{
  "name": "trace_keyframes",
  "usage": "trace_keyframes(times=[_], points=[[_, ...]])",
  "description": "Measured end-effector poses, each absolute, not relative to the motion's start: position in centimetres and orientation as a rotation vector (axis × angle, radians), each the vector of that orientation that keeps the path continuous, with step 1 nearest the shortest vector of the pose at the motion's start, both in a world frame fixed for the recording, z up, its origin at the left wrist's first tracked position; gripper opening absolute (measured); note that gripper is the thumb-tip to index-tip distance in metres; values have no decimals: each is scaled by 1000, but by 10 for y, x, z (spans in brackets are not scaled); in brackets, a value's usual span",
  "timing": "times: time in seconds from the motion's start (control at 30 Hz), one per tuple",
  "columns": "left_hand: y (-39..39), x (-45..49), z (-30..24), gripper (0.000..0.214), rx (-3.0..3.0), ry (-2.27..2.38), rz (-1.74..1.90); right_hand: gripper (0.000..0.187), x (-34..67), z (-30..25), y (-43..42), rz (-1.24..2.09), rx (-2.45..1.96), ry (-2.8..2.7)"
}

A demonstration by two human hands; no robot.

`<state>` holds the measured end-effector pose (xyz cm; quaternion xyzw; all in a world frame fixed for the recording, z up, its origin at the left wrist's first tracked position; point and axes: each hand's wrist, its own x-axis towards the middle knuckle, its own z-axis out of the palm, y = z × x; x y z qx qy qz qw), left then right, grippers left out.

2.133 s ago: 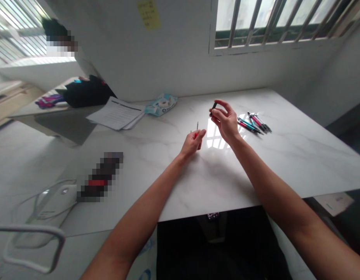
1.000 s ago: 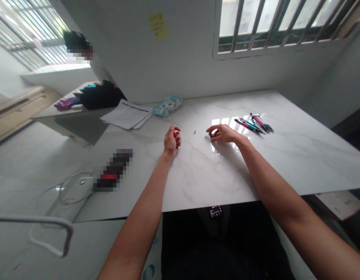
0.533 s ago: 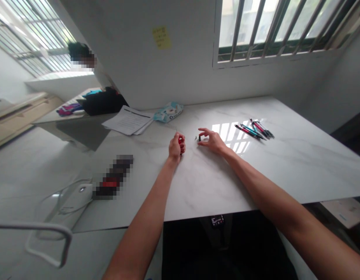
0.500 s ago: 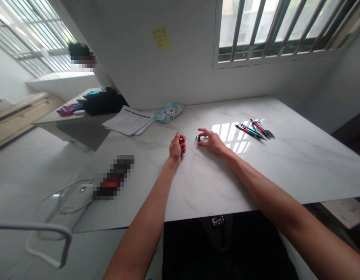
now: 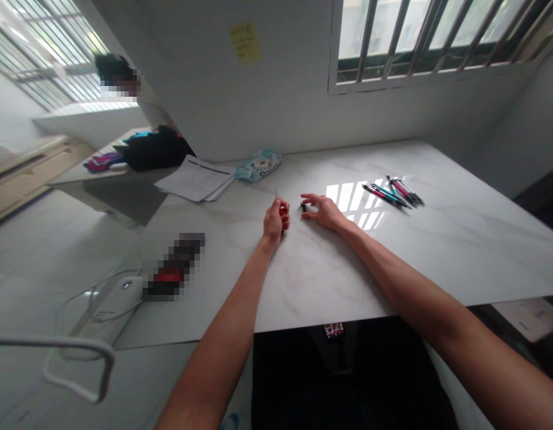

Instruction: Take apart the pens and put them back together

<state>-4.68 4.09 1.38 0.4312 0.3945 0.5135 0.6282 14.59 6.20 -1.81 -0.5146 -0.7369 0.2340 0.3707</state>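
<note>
My left hand is wrapped round what looks like a red-and-black pen, held upright over the table. A thin tip sticks up above the fist; the rest of the pen is mostly covered by the fingers. A short way to the right, my right hand rests low over the tabletop. Its curled fingers and thumb are round a small black piece, too small to name and partly hidden by the fingertips.
Several pens lie in a loose bunch to the right. Behind the hands are a blue-white wipes packet and printed papers. On the left lie a blurred-out dark item and a white device with a cable. A person sits beyond the partition.
The whole view has tilted slightly, so things sit a little higher. My left hand has come slightly nearer to my right hand; both keep their grips.
</note>
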Motion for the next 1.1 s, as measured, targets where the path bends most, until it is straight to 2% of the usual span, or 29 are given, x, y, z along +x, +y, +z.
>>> trace_keyframes(times=[0.07, 0.2, 0.23, 0.73, 0.97, 1.1], points=[[39, -45, 15, 46, 972, 910, 1168, 61, 145, -15, 61, 572, -1320, -1864], [34, -41, 18, 44, 961, 847, 1113, 29, 141, 0, 54, 507, -1240, -1764], [34, -40, 19, 43, 966, 818, 1095, 26, 138, 4, 51, 518, -1209, -1741], [32, -29, 7, 57, 1092, 802, 1014, 30, 121, 18, 36, 789, -1055, -1561], [41, -38, 12, 28, 1233, 1120, 1267, 41, 132, 27, 44, 834, -1079, -1296], [43, -43, 14, 35, 1251, 1145, 1373, 30, 129, 19, 38, 836, -1084, -1449]])
